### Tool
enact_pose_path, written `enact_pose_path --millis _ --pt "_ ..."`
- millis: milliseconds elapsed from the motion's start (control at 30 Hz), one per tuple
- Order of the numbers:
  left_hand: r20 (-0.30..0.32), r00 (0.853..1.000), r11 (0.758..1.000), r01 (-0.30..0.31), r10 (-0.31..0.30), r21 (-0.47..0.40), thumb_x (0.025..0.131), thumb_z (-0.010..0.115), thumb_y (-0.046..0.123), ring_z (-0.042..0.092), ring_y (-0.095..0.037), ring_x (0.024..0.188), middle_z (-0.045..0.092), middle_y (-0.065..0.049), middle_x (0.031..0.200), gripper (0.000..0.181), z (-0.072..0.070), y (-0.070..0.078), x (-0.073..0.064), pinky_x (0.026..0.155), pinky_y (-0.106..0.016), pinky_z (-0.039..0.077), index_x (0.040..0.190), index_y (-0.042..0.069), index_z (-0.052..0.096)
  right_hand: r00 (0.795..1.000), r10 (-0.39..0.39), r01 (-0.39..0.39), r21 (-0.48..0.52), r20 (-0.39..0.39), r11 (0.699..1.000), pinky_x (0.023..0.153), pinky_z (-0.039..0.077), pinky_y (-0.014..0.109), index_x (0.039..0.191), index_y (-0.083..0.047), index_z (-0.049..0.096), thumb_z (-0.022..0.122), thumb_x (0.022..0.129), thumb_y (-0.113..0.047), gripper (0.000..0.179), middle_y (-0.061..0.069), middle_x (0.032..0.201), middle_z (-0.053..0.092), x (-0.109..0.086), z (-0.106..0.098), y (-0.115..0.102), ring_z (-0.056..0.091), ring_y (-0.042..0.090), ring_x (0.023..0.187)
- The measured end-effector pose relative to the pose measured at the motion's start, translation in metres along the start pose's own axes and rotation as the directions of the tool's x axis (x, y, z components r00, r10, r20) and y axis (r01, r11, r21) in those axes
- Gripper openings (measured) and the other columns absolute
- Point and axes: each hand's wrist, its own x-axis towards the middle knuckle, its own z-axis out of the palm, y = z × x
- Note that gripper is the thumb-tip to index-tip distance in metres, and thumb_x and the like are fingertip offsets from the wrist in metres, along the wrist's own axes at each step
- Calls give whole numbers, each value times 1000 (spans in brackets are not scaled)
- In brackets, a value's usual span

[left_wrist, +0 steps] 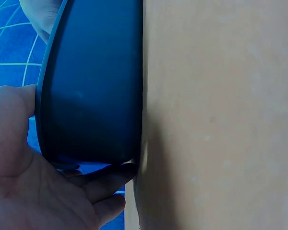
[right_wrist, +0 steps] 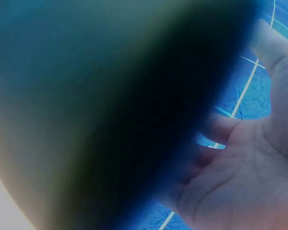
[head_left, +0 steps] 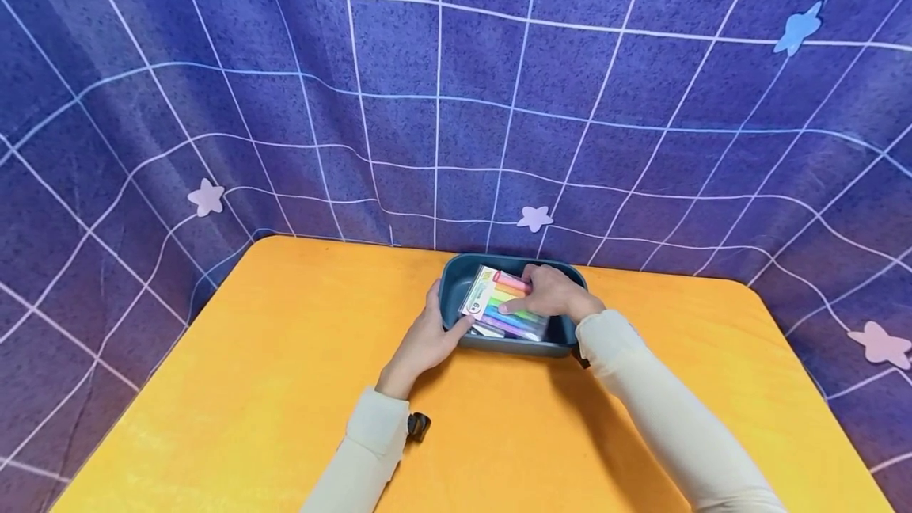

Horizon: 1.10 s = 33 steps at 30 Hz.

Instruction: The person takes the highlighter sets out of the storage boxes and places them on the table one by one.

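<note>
A: Biggest thing in view?

B: A blue-purple curtain (head_left: pixel 470 125) with a pale printed grid. Hangs in folds from nine o'clock, round through twelve, to three.

A: Next down?

B: An orange-yellow tabletop (head_left: pixel 285 386), from the curtain's foot out to six o'clock.

A: Then?

B: Cream left sleeve (head_left: pixel 370 434), in from seven o'clock; cream right sleeve (head_left: pixel 663 394), in from five.

A: And after those?

B: A dark teal bin (head_left: pixel 516 347), oblong with rounded corners, upright at twelve o'clock on the tabletop, close to the far edge.

A: Next in size?

B: Left hand (head_left: pixel 423 343) at the bin's eight o'clock, grasping the bin: thumb over the near rim, fingers round the end wall. Right hand (head_left: pixel 550 291) at the bin's two o'clock, reaching down inside, grasping a clear packet of pens (head_left: pixel 493 305) between thumb and fingers.

A: How about that packet of pens?

B: Inside the bin, slightly skewed, white label (head_left: pixel 479 291) toward nine o'clock. Bright pens in a row, pinkish red at twelve o'clock through orange, yellow, green and blue to purple at six. Under the seven o'clock edge, a pale item (head_left: pixel 488 329), too hidden to name.

A: Anything smaller?

B: On the curtain, a pink star (head_left: pixel 879 344) between three and four o'clock. Smallest, a black wrist device (head_left: pixel 418 427) at the left cuff.
</note>
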Motion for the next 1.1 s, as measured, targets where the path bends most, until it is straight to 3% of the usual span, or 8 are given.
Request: enact_pose_path --millis 167,400,533,767,1100 --pt "-1 1000 1000 2 -2 5 97 62 43 43 -39 145 32 -20 163 93 0 0 0 117 -57 37 162 12 4 1000 4 -5 61 21 998 78 50 32 116 -4 61 81 78 -55 67 5 91 64 -1 -3 -2 58 19 84" --pt "13 999 999 38 -38 10 98 60 47 41 -39 146 30 -20 164 94 1 0 0 118 -57 36 162 12 2 995 -93 88 155 30 984 70 39 29 107 -5 60 78 87 -37 42 0 76 48 -3 -4 -5 47 16 72" --pt "15 999 999 45 -46 10 98 59 48 39 -39 147 28 -19 165 94 0 1 0 119 -57 34 162 11 2 993 -117 111 193 20 975 70 40 29 106 -7 62 79 88 -30 34 1 79 52 -4 -7 -10 49 16 74" --pt "15 999 999 48 -48 1 97 60 47 39 -38 148 28 -19 165 95 -1 2 0 120 -56 33 162 10 2 993 -107 94 206 54 974 74 43 29 113 -5 62 78 89 -29 38 1 84 57 -3 -7 -14 51 16 76" --pt "15 998 999 54 -54 1 97 60 49 39 -38 148 28 -19 165 95 0 0 0 120 -57 33 162 10 2 993 -108 90 298 46 950 63 38 27 86 -9 66 79 86 -23 19 -5 69 49 -3 -12 -11 44 14 67"
